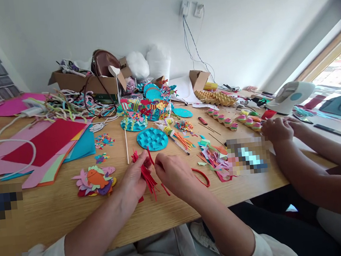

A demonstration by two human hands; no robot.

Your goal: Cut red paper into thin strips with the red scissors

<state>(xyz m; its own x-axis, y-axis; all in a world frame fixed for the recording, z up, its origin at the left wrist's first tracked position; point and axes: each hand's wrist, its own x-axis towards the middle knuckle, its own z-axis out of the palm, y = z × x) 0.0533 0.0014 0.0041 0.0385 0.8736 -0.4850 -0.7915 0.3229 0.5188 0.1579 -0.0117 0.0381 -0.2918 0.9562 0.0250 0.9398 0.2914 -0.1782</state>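
Observation:
My left hand (135, 179) pinches a bundle of thin red paper strips (146, 174) just above the wooden table (60, 211). My right hand (175, 176) is closed on the same strips from the right, its fingertips meeting the left hand's. A red-handled pair of scissors (202, 176) lies just right of my right hand. A teal folded paper disc (152, 139) sits beyond my hands, and a paper flower pile with an orange fish (95, 180) lies to the left.
Another person's hands (277, 129) work at the right near paper-covered pieces (222, 119). Coloured paper sheets (46, 150) and a white cable (6, 144) lie left. A cardboard box (94, 84), paper scraps (214, 158) and a white tape dispenser (291, 96) crowd the back and right.

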